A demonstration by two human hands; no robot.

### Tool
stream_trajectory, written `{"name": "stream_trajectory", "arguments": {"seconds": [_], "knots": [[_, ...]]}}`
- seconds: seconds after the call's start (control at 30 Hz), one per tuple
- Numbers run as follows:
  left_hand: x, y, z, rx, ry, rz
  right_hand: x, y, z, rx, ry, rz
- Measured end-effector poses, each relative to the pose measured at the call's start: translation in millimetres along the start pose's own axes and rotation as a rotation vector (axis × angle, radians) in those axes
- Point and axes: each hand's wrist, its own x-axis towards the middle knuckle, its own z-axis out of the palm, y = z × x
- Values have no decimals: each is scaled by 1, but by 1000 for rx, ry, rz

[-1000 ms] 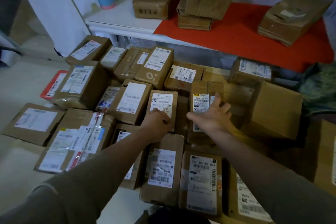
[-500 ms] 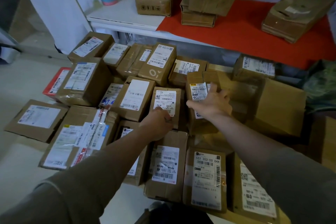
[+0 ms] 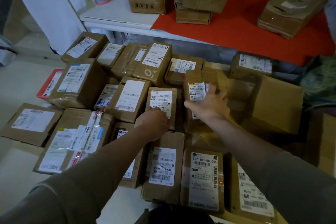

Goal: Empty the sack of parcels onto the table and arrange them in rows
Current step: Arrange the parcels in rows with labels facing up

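Your parcels are already out and cover the tabletop from the left edge to the middle of the frame, mostly label-up but in ragged, overlapping rows. Your left hand rests on the near end of a small box at centre; its fingers curl under, so whether they grip it is unclear. Your right hand lies on the neighbouring box, fingers spread. No sack is clearly visible. Squaring up the rows seems to be what remains.

Parcel sorting room, labelled cardboard parcels crowding table, white shelf
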Motion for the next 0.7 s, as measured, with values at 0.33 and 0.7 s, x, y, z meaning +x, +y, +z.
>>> {"name": "stream_trajectory", "arguments": {"seconds": [0.33, 0.7], "knots": [[4, -1, 5, -13, 29, -4, 2, -12, 16, 73, -23, 6], [28, 45, -21, -192, 446, 60, 16, 13, 6, 159, 184, -61]]}}
